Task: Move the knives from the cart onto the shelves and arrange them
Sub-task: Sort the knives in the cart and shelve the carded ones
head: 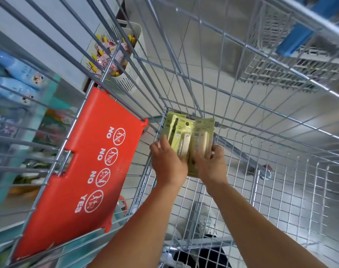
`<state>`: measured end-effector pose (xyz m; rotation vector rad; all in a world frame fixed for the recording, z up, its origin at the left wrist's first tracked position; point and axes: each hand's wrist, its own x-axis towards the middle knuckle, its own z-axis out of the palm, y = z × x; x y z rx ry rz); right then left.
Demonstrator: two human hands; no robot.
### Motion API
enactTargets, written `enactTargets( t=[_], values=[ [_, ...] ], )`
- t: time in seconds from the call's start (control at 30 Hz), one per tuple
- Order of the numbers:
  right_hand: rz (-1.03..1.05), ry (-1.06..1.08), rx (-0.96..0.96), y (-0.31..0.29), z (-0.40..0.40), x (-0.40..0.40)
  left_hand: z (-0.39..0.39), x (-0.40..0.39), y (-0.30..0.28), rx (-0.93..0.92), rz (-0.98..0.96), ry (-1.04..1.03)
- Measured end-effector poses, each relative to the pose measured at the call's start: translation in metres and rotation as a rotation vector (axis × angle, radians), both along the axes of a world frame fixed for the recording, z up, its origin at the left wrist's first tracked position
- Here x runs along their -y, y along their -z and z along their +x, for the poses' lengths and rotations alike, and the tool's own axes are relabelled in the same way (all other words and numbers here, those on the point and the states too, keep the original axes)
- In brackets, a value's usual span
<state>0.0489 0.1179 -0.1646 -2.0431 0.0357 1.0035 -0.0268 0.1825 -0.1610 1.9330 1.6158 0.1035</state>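
Both my arms reach down into the wire shopping cart (242,151). My left hand (167,163) grips one yellow-green carded knife pack (177,132) by its lower part. My right hand (213,163) grips a second, similar knife pack (202,132) right beside the first, their edges overlapping. Each card shows a pale knife handle under clear plastic. Both packs are held low, near the cart's far bottom corner. I see no other knife lying loose on the wire floor.
A red child-seat flap (91,171) with NO and YES signs hangs on the cart's left wall. Beyond the wires, a white perforated basket (134,78) with small packaged goods stands at upper left. Blurred shelf goods (19,84) fill the left. Another wire basket (280,70) lies at the upper right.
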Motion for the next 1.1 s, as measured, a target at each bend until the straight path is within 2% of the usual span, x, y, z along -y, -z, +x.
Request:
enactTargets(
  t=[0.13,0.23,0.37,0.47,0.63,0.87,1.03,1.1],
  values=[
    [0.074,0.011,-0.037,-0.001,0.000,0.005,0.001,-0.001,0.006,-0.031,-0.059,-0.038],
    [0.085,-0.011,-0.010,-0.004,-0.002,0.007,0.002,0.002,0.004,0.043,-0.101,-0.071],
    [0.061,-0.041,0.040,-0.014,-0.006,0.016,-0.002,0.012,-0.004,0.061,-0.219,-0.068],
    [0.066,-0.078,0.088,-0.035,-0.011,0.028,-0.008,0.023,-0.020,0.074,-0.232,-0.076],
    [0.089,-0.129,0.169,-0.094,-0.017,0.046,-0.019,0.040,-0.078,0.115,-0.200,-0.113],
    [0.240,-0.253,0.324,-0.199,-0.022,0.046,-0.037,0.053,-0.180,0.344,-0.078,-0.213],
    [0.420,-0.338,0.402,-0.263,-0.026,0.042,-0.049,0.059,-0.255,0.465,0.139,-0.260],
    [0.474,-0.387,0.432,-0.284,-0.028,0.041,-0.055,0.064,-0.285,0.532,0.169,-0.305]
  ],
)
